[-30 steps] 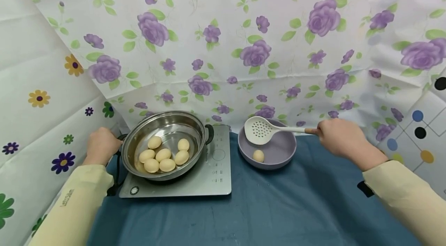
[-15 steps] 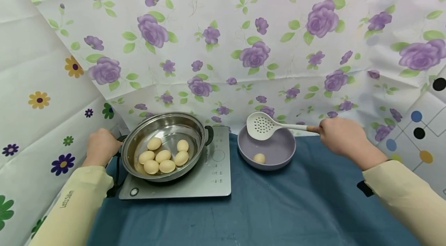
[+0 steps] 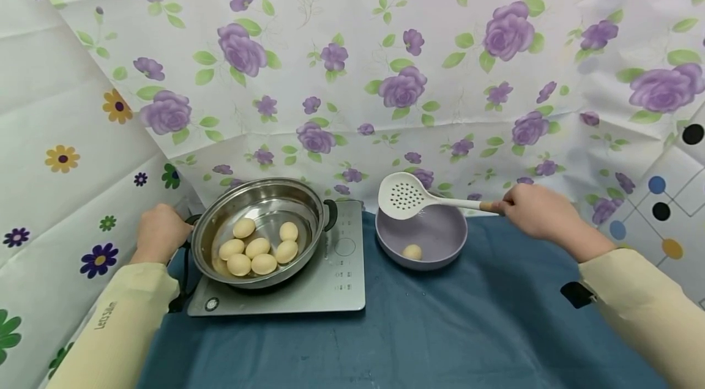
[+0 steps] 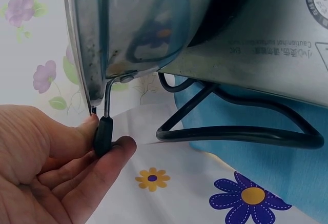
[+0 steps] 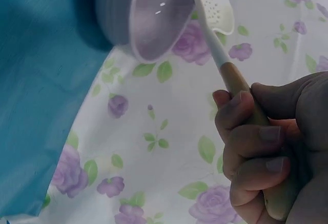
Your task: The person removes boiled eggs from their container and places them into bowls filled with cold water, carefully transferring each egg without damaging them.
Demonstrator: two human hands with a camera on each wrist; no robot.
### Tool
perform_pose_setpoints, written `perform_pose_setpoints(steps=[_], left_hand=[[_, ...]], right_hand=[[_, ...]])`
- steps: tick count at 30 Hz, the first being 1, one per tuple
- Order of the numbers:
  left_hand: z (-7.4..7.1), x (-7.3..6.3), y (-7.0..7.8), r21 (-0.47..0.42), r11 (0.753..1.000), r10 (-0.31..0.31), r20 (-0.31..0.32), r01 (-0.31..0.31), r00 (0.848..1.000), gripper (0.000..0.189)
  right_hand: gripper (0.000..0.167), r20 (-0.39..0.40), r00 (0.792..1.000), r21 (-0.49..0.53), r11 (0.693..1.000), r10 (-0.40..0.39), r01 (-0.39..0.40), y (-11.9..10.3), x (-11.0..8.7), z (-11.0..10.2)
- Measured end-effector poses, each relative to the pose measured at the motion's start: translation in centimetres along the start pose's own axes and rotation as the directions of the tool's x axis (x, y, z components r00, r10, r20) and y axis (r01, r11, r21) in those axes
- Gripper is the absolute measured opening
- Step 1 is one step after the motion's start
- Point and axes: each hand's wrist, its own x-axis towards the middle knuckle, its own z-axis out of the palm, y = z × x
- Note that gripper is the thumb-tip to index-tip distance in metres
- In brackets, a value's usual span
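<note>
While the left hand (image 3: 161, 233) pinches a black side handle (image 4: 104, 136) of the steel pot (image 3: 259, 194) between thumb and fingers, the right hand (image 3: 537, 210) grips the wooden handle (image 3: 489, 207) of a white slotted skimmer (image 3: 401, 196), its fingers curled round the wood as the right wrist view shows. In the head view the skimmer's perforated head overlaps the far left rim of a purple bowl (image 3: 440, 231); whether the two touch, I cannot tell. One pale egg (image 3: 412, 252) lies in the bowl, near its front wall. Seven more eggs (image 3: 257, 248) sit inside the pot, gathered toward the side nearest the person, and a second black handle (image 3: 330, 214) stands out on the pot's right. Beneath the pot is a silver cooktop (image 3: 346, 300), resting on a blue cloth (image 3: 418, 340) just left of the bowl. A black cord (image 4: 238, 134) loops beside the cooktop. Flowered sheeting (image 3: 352, 28) hangs behind everything, and pale yellow sleeves (image 3: 639, 294) cover both forearms.
</note>
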Motion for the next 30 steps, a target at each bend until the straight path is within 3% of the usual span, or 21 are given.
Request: perform_pose_setpoints(steps=[5, 9, 16, 22, 30], left_hand=[[0.1, -0.3, -0.3, -0.001, 0.999, 0.045, -0.017, -0.045, 0.999, 0.037], [0.2, -0.7, -0.6, -0.008, 1.000, 0.023, 0.016, -0.023, 1.000, 0.036], [0.0, -0.5, -0.3, -0.003, 1.000, 0.025, 0.007, -0.025, 1.000, 0.036], [0.0, -0.3, -0.4, -0.004, 1.000, -0.014, 0.032, 0.015, 0.999, 0.031], [-0.1, -0.3, -0.2, 0.014, 1.000, 0.011, 0.026, -0.011, 1.000, 0.034]], right_hand=[[0.034, 0.058, 0.998, 0.108, 0.994, -0.019, 0.012, -0.8, 0.2, -0.5], [0.035, 0.083, 0.995, 0.152, 0.988, -0.049, 0.036, -2.5, 0.6, -0.7], [0.039, -0.001, 0.999, 0.091, 0.995, -0.042, 0.042, -6.1, 2.0, -0.5], [0.039, -0.051, 0.998, 0.086, 0.995, -0.046, 0.050, -9.1, 3.0, -0.1], [0.038, -0.088, 0.992, 0.001, 0.995, -0.095, 0.096, -13.9, 3.6, 0.1]])
